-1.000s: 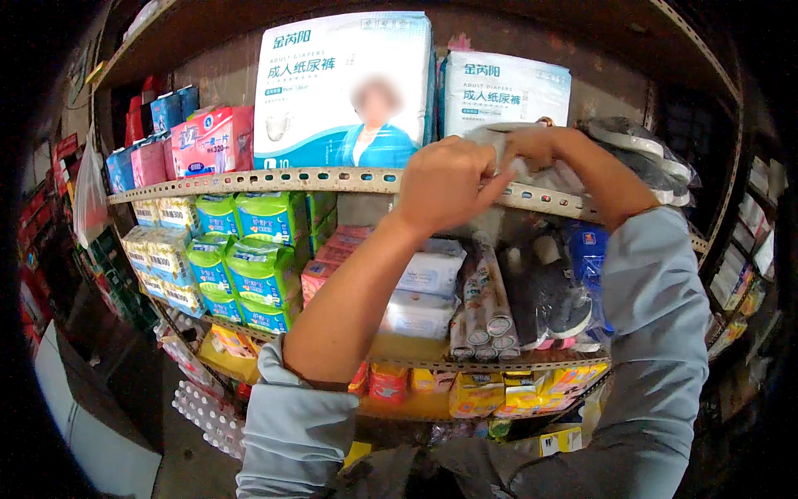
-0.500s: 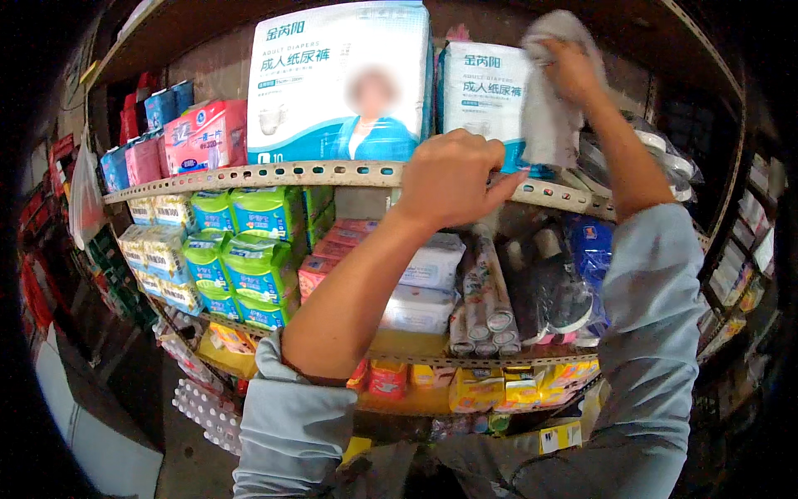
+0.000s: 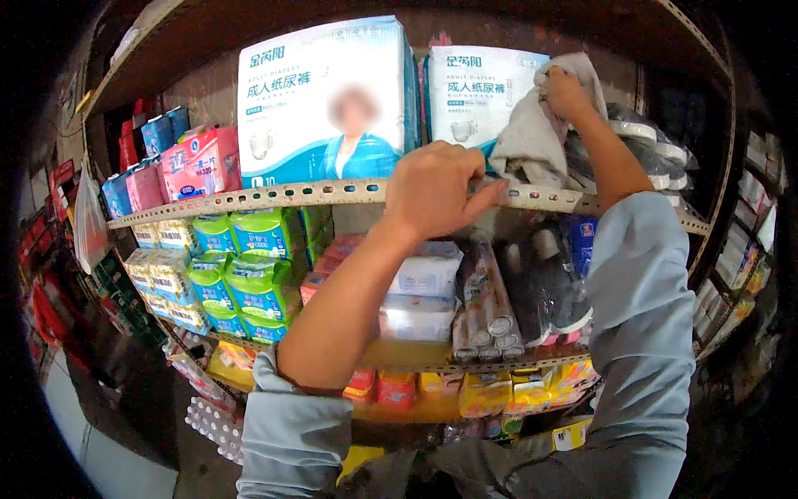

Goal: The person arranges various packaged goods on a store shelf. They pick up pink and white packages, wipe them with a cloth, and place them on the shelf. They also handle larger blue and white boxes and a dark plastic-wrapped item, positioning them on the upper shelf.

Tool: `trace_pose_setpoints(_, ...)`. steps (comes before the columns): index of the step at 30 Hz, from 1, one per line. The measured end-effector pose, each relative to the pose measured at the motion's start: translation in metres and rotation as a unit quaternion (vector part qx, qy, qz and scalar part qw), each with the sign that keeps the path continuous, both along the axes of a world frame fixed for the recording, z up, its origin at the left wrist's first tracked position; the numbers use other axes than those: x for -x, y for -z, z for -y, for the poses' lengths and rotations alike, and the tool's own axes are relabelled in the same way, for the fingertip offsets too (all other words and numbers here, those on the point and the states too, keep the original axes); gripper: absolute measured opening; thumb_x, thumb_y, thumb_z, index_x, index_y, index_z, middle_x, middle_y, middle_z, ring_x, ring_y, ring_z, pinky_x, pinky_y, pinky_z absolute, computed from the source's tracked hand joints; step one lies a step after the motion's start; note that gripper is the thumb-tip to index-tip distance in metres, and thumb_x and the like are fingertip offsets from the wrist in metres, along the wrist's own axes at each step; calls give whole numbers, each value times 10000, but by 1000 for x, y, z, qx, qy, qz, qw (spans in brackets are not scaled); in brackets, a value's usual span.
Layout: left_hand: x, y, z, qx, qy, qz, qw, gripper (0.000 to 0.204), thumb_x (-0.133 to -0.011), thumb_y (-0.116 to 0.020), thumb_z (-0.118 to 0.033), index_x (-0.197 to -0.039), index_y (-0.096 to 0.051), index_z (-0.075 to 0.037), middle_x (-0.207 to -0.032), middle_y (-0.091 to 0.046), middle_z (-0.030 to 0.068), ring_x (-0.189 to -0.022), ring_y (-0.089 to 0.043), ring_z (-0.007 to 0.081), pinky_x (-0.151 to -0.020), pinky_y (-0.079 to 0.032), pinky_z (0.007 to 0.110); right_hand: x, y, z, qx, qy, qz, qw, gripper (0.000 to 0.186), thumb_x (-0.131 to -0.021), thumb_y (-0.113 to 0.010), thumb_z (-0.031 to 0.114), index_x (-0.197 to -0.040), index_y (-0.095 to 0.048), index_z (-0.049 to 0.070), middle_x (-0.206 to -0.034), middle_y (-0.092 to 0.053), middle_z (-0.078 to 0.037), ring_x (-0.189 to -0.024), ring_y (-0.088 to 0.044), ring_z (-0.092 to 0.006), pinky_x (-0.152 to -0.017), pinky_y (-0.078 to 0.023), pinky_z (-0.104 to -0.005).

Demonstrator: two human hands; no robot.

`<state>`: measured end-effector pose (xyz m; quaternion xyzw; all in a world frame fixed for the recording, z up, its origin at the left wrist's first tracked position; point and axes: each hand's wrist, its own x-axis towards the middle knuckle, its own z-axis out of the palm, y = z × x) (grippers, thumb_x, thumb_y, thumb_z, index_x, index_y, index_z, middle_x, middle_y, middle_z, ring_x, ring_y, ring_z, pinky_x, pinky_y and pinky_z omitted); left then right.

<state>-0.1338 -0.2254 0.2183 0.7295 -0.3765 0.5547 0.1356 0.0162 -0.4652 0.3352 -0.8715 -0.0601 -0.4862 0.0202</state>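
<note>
A crumpled grey cloth (image 3: 540, 137) is bunched in my right hand (image 3: 571, 96), its lower part hanging over the right diaper pack (image 3: 470, 87) down to the shelf edge. My left hand (image 3: 436, 190) is closed over the perforated metal shelf edge (image 3: 324, 193), thumb lying along it to the right; its fingertips are hidden. Behind that hand stands a larger white-and-blue adult diaper pack (image 3: 291, 108), upright on the same shelf. The smaller pack of the same kind stands just right of it, partly covered by the cloth.
Pink sanitary pad packs (image 3: 199, 162) stand left on the upper shelf; bagged shoes (image 3: 652, 150) lie at its right. Below are green packs (image 3: 258, 283), tissue packs (image 3: 170, 287), white wipes packs (image 3: 420, 279), rolled sheets (image 3: 486, 316) and dark shoes (image 3: 544, 287). Yellow packs (image 3: 486, 392) fill a lower shelf.
My right hand has moved the cloth lower, and it now folds across the smaller pack's right side instead of hanging straight. The left hand stays on the shelf edge; the view has shifted slightly.
</note>
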Motion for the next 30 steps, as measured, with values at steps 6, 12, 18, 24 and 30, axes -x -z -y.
trace_pose_setpoints(6, 5, -1, -4, 8, -36, -34, 999, 241, -744, -614, -302, -647, -557, -89, -616, -556, 85, -606, -548, 258, -521, -426, 356, 21, 10, -43, 260, 30, -372, 890, 271, -692, -645, 229, -866, -610, 23, -826, -612, -155, -673, -615, -255, -430, -514, -335)
trace_pose_setpoints(12, 2, 0, 0, 28, -35, -51, 998, 275, -711, -640, -339, -623, -553, -93, -605, -554, 88, -619, -553, 271, -532, -428, 382, 20, 21, -109, 341, -233, -299, 861, 525, -595, -664, 120, -1105, -546, 80, -1052, -573, -166, -953, -549, -301, -803, -441, -368)
trace_pose_setpoints(18, 0, 0, -3, 1, -66, -59, 996, 226, -763, -600, -303, -677, -567, -96, -632, -559, 65, -663, -552, 238, -555, -430, 350, 3, 8, -133, 195, -343, -75, 916, 473, -634, -656, 128, -1083, -525, 55, -1010, -586, -156, -935, -552, -319, -829, -430, -355)
trace_pose_setpoints(24, -2, -1, 4, 5, -37, -72, 997, 279, -735, -612, -335, -651, -556, -76, -646, -567, 119, -667, -557, 296, -562, -431, 396, -5, -32, -8, -158, -60, 59, 984, 477, -721, -619, 197, -1162, -456, 115, -1004, -585, -172, -949, -553, -339, -828, -436, -409)
trace_pose_setpoints(30, 10, -6, -1, 8, -96, -148, 984, 341, -760, -548, -422, -709, -595, -88, -698, -598, 99, -703, -573, 289, -586, -443, 385, 67, -10, 50, -56, -53, 175, 982, 373, -741, -617, 203, -1086, -510, 108, -1043, -560, -178, -958, -541, -356, -809, -442, -428)
